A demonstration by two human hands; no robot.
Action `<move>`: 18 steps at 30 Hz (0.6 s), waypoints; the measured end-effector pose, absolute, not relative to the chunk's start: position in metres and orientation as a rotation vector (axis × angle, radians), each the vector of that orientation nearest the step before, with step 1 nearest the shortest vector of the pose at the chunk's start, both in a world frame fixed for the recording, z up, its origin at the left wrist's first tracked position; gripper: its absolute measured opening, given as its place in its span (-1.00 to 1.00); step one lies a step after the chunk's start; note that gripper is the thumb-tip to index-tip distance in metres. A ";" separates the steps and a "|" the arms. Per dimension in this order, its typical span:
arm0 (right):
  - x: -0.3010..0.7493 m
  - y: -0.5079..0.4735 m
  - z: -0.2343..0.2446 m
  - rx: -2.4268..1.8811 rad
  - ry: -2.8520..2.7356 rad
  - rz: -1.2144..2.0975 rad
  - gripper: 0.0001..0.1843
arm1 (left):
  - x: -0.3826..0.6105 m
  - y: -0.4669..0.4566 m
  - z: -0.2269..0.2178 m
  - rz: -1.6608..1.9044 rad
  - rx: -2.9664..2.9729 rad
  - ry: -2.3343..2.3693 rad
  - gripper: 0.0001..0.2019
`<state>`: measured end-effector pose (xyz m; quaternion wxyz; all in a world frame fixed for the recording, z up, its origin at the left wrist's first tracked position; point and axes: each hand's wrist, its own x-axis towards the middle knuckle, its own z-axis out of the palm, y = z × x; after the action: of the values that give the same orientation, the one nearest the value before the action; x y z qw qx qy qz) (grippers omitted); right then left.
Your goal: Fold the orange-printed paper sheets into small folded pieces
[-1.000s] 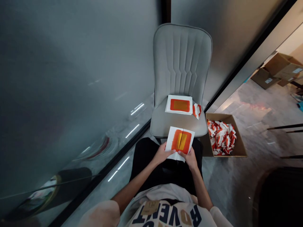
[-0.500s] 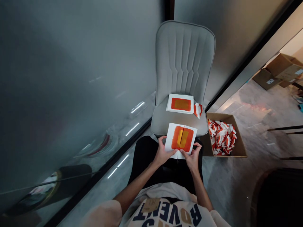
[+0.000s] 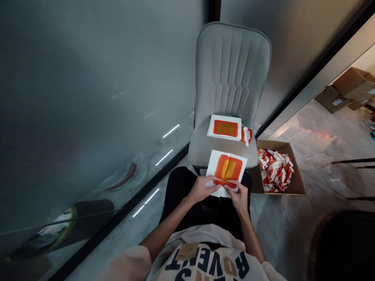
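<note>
A sheet of white paper (image 3: pixel 237 167) with an orange and gold painted rectangle is held over my lap, a crease running down its middle. My left hand (image 3: pixel 202 188) grips its lower left part between thumb and fingers. From the other side my right hand (image 3: pixel 238 195) pinches the lower right part, its fingertips meeting the left ones near the crease. Just beyond, a stack of similar painted sheets (image 3: pixel 225 127) lies on the grey chair (image 3: pixel 202 150). Beside the stack is a small folded red and white paper piece (image 3: pixel 246 136).
Right of the chair stands an open cardboard box (image 3: pixel 299 183) holding many folded red and white paper pieces (image 3: pixel 275 169). A glossy wall panel (image 3: pixel 102 97) rises at the left. More cartons (image 3: pixel 353 88) sit at the far right, and a dark round object (image 3: pixel 345 246) at lower right.
The fingers of both hands have moved from the paper's sides and underside onto its painted face, near the crease. The camera view has shifted slightly.
</note>
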<state>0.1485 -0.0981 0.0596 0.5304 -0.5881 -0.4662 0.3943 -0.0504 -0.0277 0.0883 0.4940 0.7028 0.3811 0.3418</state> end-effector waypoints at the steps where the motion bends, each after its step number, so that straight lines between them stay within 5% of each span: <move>1: 0.150 -0.097 0.061 -1.395 -1.127 0.959 -0.73 | -0.050 -0.027 0.090 0.812 1.676 0.937 -0.77; 18: 0.146 -0.100 0.085 -1.315 -1.138 1.085 -0.74 | -0.059 -0.033 0.110 0.714 1.443 1.067 -0.71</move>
<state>0.1464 -0.1004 0.0853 0.5192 -0.5482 -0.4744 0.4526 -0.0592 -0.0333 0.1099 0.5690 0.6143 0.4544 0.3041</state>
